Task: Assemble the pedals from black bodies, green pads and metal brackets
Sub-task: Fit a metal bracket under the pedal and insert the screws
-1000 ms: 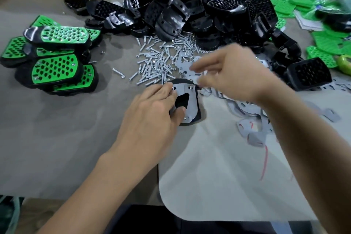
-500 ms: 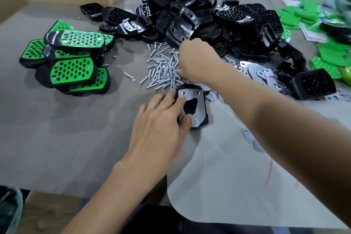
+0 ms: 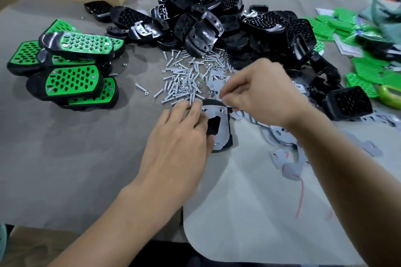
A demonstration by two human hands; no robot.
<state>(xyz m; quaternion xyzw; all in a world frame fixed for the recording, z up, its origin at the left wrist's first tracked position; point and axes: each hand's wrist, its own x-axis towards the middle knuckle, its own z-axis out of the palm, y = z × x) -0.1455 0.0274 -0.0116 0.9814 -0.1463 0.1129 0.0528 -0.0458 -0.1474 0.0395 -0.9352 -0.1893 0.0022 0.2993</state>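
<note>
Hiding pedal body [image 3: 225, 141]: left hand [image 3: 180, 147].

Near table [image 3: 65, 158] open; screws [image 3: 184, 80], black bodies [image 3: 217, 28] block beyond.

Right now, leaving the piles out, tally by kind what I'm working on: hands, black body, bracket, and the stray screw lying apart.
Hands: 2, left hand and right hand
Black body: 1
Metal bracket on it: 1
Stray screw: 1
Total: 5
</note>
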